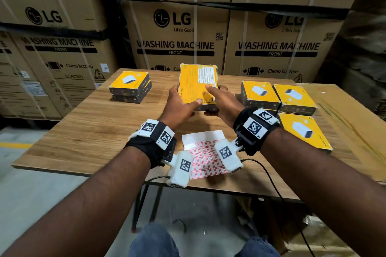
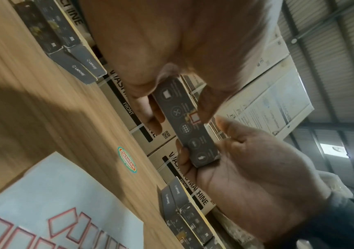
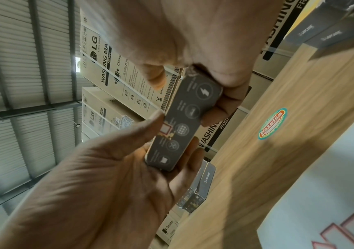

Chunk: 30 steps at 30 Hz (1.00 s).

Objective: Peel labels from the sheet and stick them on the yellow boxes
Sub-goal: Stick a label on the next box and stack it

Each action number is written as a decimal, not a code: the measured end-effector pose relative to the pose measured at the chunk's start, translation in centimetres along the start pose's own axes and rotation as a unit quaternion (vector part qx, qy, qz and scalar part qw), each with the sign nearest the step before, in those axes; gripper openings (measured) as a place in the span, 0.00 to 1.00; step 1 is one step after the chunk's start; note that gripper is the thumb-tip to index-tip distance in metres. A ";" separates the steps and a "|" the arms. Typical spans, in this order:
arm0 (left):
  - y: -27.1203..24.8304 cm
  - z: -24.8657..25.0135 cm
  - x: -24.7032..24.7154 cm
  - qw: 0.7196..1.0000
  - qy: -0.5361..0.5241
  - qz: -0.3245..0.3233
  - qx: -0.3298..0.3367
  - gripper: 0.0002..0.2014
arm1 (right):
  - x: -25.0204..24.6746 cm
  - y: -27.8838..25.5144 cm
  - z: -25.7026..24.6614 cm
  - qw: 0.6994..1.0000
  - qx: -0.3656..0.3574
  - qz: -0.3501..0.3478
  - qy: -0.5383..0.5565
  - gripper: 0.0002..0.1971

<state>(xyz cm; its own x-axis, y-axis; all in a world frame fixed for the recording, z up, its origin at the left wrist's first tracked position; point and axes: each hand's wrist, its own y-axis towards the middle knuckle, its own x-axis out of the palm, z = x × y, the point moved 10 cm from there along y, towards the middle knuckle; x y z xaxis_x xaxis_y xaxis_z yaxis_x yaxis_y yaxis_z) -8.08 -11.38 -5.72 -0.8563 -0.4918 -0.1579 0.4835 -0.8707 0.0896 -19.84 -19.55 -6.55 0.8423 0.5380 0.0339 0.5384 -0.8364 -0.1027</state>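
Note:
I hold one yellow box [image 1: 195,81] up off the wooden table [image 1: 94,123], its printed back facing me. My left hand [image 1: 183,102] grips its lower left, thumb on the face. My right hand [image 1: 219,100] grips the lower right, thumb laid across the face. On the box's grey bottom side [image 2: 184,128] a small red-bordered label [image 2: 194,117] sits at the edge, beside my left thumb [image 3: 148,124]. The label sheet [image 1: 205,158] with several red-framed labels lies flat below my wrists, its upper part bare backing.
Two yellow boxes are stacked at the back left [image 1: 129,85]. More yellow boxes lie at the right [image 1: 259,94] [image 1: 294,98] [image 1: 305,131]. Large washing-machine cartons [image 1: 177,33] stand right behind the table. A round sticker [image 2: 127,160] is on the tabletop.

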 end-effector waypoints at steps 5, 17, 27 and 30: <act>0.2 0.1 -0.4 0.999 -0.026 0.038 0.000 0.27 | 0.2 -0.2 -0.1 1.000 -0.012 -0.010 -0.007 0.28; 0.5 -0.9 -2.1 0.997 -0.013 0.074 -0.017 0.26 | -0.6 0.1 -0.2 0.999 -0.029 -0.009 -0.012 0.28; 1.5 0.7 -4.8 0.992 0.050 0.111 0.035 0.44 | -2.3 0.0 -0.9 0.996 -0.051 -0.025 -0.069 0.14; 1.7 1.3 -5.1 0.992 0.068 0.096 0.040 0.33 | -3.0 0.0 -1.2 0.994 -0.048 -0.041 -0.092 0.11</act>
<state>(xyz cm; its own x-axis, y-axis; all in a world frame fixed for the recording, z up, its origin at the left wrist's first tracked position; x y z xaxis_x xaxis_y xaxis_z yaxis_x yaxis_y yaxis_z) -3.09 -10.32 -3.52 -0.7150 -0.6483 -0.2619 0.6141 -0.7613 0.2079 -22.32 -21.28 -5.47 0.7807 0.6078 -0.1455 0.6129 -0.7901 -0.0116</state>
